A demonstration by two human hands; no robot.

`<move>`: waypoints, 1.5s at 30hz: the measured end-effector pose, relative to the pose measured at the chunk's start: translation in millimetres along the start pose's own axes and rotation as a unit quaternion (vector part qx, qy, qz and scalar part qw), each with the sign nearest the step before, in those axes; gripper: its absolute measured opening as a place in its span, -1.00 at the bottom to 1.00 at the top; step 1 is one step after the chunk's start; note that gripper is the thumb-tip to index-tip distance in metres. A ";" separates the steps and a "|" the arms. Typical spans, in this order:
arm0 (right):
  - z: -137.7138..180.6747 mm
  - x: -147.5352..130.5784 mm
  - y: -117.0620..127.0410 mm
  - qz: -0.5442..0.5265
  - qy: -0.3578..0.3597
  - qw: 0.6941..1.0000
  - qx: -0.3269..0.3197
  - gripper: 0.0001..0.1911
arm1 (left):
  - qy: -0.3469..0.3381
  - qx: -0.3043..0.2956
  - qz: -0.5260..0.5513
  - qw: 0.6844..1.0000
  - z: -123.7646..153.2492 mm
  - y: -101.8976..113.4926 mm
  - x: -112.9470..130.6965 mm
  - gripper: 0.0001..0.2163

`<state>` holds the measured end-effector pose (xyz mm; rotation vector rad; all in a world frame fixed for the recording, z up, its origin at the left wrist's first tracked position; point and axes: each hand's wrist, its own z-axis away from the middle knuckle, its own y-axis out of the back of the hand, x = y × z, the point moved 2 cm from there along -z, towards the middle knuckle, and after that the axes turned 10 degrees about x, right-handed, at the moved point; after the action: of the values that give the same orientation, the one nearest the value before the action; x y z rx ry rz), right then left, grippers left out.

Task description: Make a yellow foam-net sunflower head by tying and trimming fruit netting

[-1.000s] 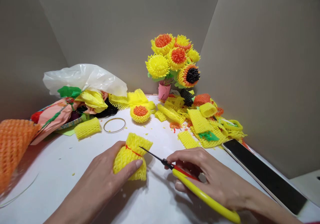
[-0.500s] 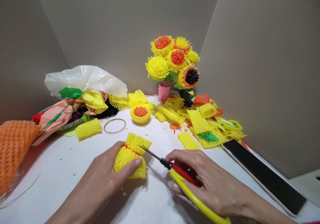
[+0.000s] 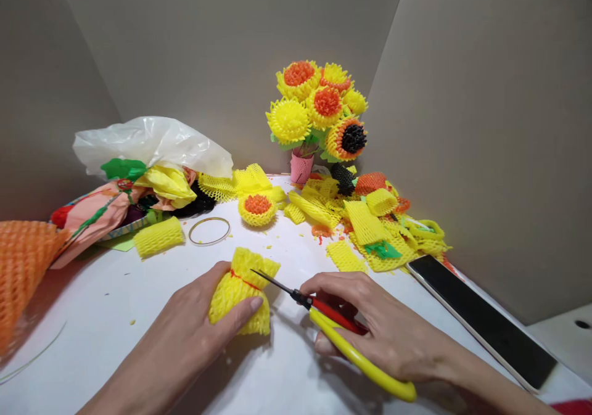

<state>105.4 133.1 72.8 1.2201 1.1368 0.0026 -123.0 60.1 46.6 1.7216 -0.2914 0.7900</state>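
Observation:
My left hand [image 3: 203,322] is closed around a yellow foam net sleeve [image 3: 240,282], pinched in near its top by a thin red tie. Both flared ends of the sleeve stick out past my fingers. In my right hand [image 3: 365,322] is a pair of scissors [image 3: 303,299] with slim dark pointed blades and red and yellow handles. Its blades look closed, and their tips lie over the sleeve just above the red tie. Whether they touch the foam I cannot tell.
A foam flower [image 3: 257,209] and a bangle [image 3: 209,231] lie beyond my hands. Behind stands a pink pot [image 3: 301,167] of foam flowers. Net scraps [image 3: 365,222] and a phone [image 3: 481,319] are on the right. A plastic bag [image 3: 150,143] and orange netting [image 3: 28,276] occupy the left.
The scissors' tips have shifted slightly left over the sleeve, with my right hand. The background has shifted a little left and up. My left hand keeps its hold.

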 end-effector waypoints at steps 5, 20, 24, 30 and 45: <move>-2.2 0.0 4.4 -0.022 0.007 1.000 0.005 -0.61 | -0.019 -0.023 0.108 0.994 1.7 6.9 5.8 -0.53; 0.1 8.0 -7.8 0.027 0.017 0.999 0.030 -0.76 | 0.061 0.026 0.060 0.996 -2.2 -5.0 -12.7 -0.28; 1.3 11.5 -8.8 0.019 0.032 0.999 0.029 -0.82 | 0.073 0.026 0.090 0.993 -0.2 -3.7 -11.9 -0.28; 0.0 8.8 -7.2 0.018 0.042 0.999 0.023 -0.81 | 0.113 0.064 0.155 0.979 4.9 1.1 2.2 -0.40; 4.1 4.2 -1.0 0.031 0.018 0.999 -0.022 -0.65 | 0.004 0.005 0.109 0.994 -1.5 1.3 4.3 -0.54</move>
<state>109.7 132.0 68.9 1.2196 1.1233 0.0965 -121.0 62.0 50.5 1.7148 -0.4771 0.9589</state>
